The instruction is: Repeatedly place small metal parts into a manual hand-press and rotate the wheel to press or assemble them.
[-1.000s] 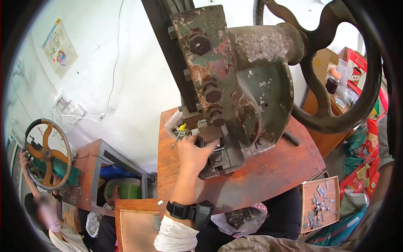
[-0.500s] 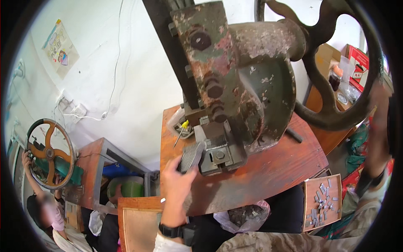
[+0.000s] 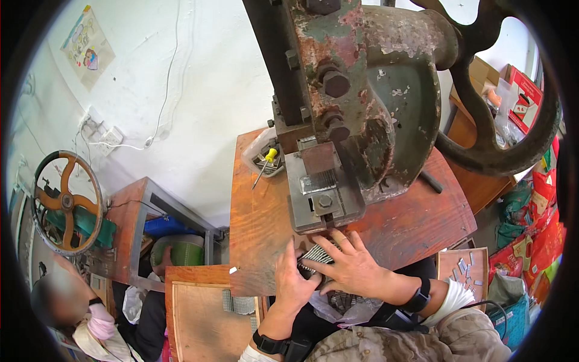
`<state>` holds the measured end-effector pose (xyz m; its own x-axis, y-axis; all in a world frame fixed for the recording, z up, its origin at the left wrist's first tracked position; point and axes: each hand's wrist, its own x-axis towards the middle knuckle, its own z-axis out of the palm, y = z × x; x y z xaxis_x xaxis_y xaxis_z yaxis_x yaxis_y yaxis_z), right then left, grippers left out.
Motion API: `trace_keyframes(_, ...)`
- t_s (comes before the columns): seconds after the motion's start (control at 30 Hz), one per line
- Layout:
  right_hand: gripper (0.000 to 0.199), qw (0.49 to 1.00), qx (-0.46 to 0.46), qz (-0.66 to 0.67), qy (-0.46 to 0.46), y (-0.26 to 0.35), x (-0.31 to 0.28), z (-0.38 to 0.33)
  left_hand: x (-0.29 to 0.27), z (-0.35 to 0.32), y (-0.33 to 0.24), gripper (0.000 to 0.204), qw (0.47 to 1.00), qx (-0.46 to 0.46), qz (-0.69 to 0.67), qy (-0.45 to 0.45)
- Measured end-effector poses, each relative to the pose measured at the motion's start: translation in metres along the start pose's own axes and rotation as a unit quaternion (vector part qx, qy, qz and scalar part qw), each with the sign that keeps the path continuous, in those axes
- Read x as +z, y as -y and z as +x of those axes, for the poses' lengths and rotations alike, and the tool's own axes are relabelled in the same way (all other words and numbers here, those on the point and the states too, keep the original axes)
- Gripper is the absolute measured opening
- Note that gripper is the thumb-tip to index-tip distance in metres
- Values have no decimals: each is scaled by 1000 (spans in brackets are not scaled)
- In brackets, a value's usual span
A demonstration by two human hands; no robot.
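My left hand and my right hand meet at the near edge of the red-brown wooden table. Between them they grip a ridged metal stack that looks like thin grey strips side by side; my fingers cover part of it. My right fingers lie across its top, and the left thumb and fingers close on its left side. Just beyond stands the steel die block of a hand press, with a dark finely ridged patch on top. A clear plastic bag of small metal pieces sits beneath my hands.
The press's large handwheel rises at the right. A yellow-handled screwdriver leans on a plastic tub. A wooden tray at left holds ridged metal; another tray holds loose pieces. Another person sits far left.
My right hand has come from the handwheel to the metal stack. My left hand has drawn the stack back from the die block toward me. The other person's hand has lowered.
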<state>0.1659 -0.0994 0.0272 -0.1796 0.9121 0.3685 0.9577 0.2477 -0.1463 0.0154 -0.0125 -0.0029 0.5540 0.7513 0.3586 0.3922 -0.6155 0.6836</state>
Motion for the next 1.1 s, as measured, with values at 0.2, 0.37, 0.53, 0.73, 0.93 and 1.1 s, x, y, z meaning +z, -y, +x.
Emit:
trace_keyframes(0.2, 64, 996, 84, -12, -14, -20, 9, -8, -4, -2, -2, 87, 999, -39, -18, 21)
trace_keyframes(0.37, 59, 991, 121, 42, -50, -29, 12, -15, -10, 13, -20, 82, 996, -42, 8, 83)
trace_keyframes(0.53, 56, 968, 158, 155, -115, -38, 6, -33, 21, 13, -34, 60, 967, 65, 246, 14)
trace_keyframes(0.73, 50, 948, 143, 235, -158, -41, -2, -42, 11, 4, -23, 29, 990, -86, -107, -37)
trace_keyframes(0.93, 44, 956, 134, 213, -153, -44, 2, -46, -33, -17, -18, 67, 554, -329, -765, 12)
trace_keyframes(1.1, 39, 960, 102, 205, -158, -40, 2, -37, -14, -89, 18, 45, 656, -428, -589, 199)
